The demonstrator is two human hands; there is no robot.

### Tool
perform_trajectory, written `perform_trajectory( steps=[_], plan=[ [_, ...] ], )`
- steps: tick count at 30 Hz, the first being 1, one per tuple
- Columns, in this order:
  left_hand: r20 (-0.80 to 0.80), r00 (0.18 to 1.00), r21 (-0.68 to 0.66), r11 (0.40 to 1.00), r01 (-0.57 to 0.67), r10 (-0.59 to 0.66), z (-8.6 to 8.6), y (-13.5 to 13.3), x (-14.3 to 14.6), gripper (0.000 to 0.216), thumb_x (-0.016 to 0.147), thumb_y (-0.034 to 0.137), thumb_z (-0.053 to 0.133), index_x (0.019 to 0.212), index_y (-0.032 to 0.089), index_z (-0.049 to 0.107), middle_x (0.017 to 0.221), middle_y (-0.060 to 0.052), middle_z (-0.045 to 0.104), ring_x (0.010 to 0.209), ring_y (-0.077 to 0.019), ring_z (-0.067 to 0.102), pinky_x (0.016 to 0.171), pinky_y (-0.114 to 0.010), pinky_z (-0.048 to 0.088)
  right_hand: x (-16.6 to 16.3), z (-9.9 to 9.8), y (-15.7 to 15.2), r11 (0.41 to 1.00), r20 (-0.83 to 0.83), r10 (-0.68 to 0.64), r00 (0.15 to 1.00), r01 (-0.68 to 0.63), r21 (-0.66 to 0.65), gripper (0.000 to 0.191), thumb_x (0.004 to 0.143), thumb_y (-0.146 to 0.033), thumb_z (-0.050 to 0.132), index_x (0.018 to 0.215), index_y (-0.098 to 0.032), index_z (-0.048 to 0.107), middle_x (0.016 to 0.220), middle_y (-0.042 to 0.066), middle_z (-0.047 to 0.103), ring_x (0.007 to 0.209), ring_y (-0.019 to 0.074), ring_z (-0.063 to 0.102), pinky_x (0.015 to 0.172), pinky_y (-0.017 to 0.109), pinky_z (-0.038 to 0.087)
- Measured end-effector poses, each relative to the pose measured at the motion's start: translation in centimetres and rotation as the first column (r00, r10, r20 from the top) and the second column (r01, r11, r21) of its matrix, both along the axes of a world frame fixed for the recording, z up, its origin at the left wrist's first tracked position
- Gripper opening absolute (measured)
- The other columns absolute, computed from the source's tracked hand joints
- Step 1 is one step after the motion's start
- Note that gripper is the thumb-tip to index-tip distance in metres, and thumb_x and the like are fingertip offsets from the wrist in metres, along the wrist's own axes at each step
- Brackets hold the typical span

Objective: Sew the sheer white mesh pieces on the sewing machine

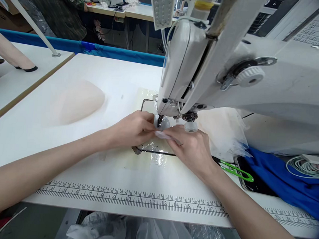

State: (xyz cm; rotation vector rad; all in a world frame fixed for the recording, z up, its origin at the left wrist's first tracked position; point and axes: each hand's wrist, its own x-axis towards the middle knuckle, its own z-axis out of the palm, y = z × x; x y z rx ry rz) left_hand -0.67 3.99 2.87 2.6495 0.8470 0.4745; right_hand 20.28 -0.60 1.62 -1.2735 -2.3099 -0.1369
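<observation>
A small strip of sheer, pale fabric (162,134) stretches between my two hands, just in front of the presser foot (160,121) of a white sewing machine (175,63). My left hand (135,129) pinches its left end with thumb and fingers. On the other side my right hand (191,145) grips the right end, its fingers close under the machine head. Both hands rest over the taped metal plate (158,147). Most of the fabric is hidden by my fingers.
A sheer beige piece (82,102) lies at left on the white table (119,75). More sheer fabric (219,131) sits under the machine arm. Green thread snips (238,171), a dark phone (257,183) and blue cloth (291,188) lie at right. Across the aisle stands a person (64,9).
</observation>
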Motion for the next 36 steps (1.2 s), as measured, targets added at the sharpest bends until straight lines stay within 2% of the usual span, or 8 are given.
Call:
perform_trajectory(
  steps=[1, 3, 6, 9, 19, 25, 30, 36],
  plan=[
    [-0.021, 1.000, 0.134, 0.991, 0.003, 0.000, -0.4, -0.6, -0.1, 0.028, 0.094, 0.022, 0.046, 0.092, 0.019, 0.074, 0.076, -0.004, 0.058, 0.070, -0.0148, 0.054, 0.067, -0.030, 0.043, 0.0, 0.0, -0.2, 0.999, 0.016, 0.053, 0.998, -0.052, -0.007, 0.018, 0.091, -0.020, 0.057, 0.090, -0.022, 0.075, 0.080, 0.000, 0.075, 0.067, 0.0149, 0.065, 0.059, 0.026, 0.043],
    [-0.048, 0.998, 0.388, 0.921, -0.009, 0.030, -1.1, -1.9, -0.2, 0.024, 0.094, 0.019, 0.050, 0.101, 0.022, 0.072, 0.081, -0.004, 0.064, 0.078, -0.0177, 0.056, 0.074, -0.035, 0.041, 0.1, 0.1, -0.5, 0.992, 0.053, 0.129, 0.990, -0.129, 0.000, 0.020, 0.088, -0.012, 0.056, 0.090, -0.020, 0.074, 0.096, 0.000, 0.076, 0.080, 0.0166, 0.068, 0.069, 0.028, 0.048],
    [-0.052, 0.995, 0.573, 0.818, -0.040, 0.085, -1.6, -3.5, -0.3, 0.024, 0.090, 0.016, 0.055, 0.110, 0.022, 0.069, 0.099, -0.005, 0.071, 0.091, -0.0207, 0.058, 0.077, -0.037, 0.038, 0.1, -0.1, -0.8, 0.987, 0.076, 0.154, 0.985, -0.156, 0.030, 0.023, 0.087, -0.009, 0.053, 0.090, -0.020, 0.073, 0.099, 0.000, 0.076, 0.084, 0.0166, 0.069, 0.080, 0.031, 0.050],
    [-0.075, 0.992, 0.589, 0.807, -0.040, 0.105, -1.5, -4.2, -0.3, 0.027, 0.090, 0.014, 0.057, 0.115, 0.020, 0.066, 0.112, -0.006, 0.071, 0.103, -0.0223, 0.059, 0.079, -0.037, 0.036, 0.1, -0.2, -0.8, 0.985, 0.070, 0.163, 0.984, -0.166, 0.044, 0.023, 0.087, -0.008, 0.053, 0.092, -0.019, 0.073, 0.099, 0.000, 0.076, 0.084, 0.0164, 0.070, 0.084, 0.032, 0.051],
    [-0.074, 0.988, 0.585, 0.809, -0.066, 0.134, -1.7, -3.2, -0.2, 0.023, 0.097, 0.018, 0.047, 0.109, 0.020, 0.067, 0.111, -0.003, 0.073, 0.115, -0.0196, 0.060, 0.084, -0.037, 0.037, -0.1, -0.5, -0.2, 0.989, 0.091, 0.140, 0.986, -0.144, 0.042, 0.024, 0.088, -0.008, 0.052, 0.093, -0.018, 0.073, 0.099, 0.002, 0.076, 0.085, 0.0176, 0.072, 0.086, 0.034, 0.053],
    [-0.043, 0.991, 0.568, 0.819, -0.077, 0.124, -2.0, -2.7, -0.2, 0.025, 0.095, 0.014, 0.049, 0.111, 0.018, 0.067, 0.113, -0.005, 0.071, 0.112, -0.0212, 0.061, 0.084, -0.039, 0.036, 0.1, -0.8, 0.1, 0.986, 0.142, 0.124, 0.982, -0.138, 0.093, 0.028, 0.087, -0.004, 0.051, 0.094, -0.019, 0.074, 0.104, 0.002, 0.075, 0.089, 0.0179, 0.071, 0.086, 0.034, 0.053],
    [-0.040, 0.993, 0.609, 0.791, -0.067, 0.115, -2.1, -3.0, -0.3, 0.024, 0.094, 0.011, 0.050, 0.111, 0.016, 0.066, 0.111, -0.004, 0.072, 0.113, -0.0209, 0.062, 0.086, -0.039, 0.036, 0.1, -0.9, 0.0, 0.981, 0.177, 0.123, 0.976, -0.147, 0.127, 0.025, 0.088, -0.005, 0.052, 0.095, -0.017, 0.073, 0.104, 0.003, 0.075, 0.086, 0.0169, 0.071, 0.083, 0.032, 0.053],
    [-0.046, 0.992, 0.610, 0.790, -0.065, 0.117, -2.3, -2.5, -0.4, 0.024, 0.096, 0.011, 0.046, 0.108, 0.015, 0.066, 0.110, -0.004, 0.073, 0.110, -0.0180, 0.063, 0.088, -0.038, 0.036, 0.1, -1.0, 0.2, 0.983, 0.183, 0.115, 0.976, -0.139, 0.121, 0.026, 0.086, -0.002, 0.053, 0.096, -0.016, 0.072, 0.103, 0.003, 0.075, 0.083, 0.0169, 0.071, 0.084, 0.032, 0.052]
  ],
)
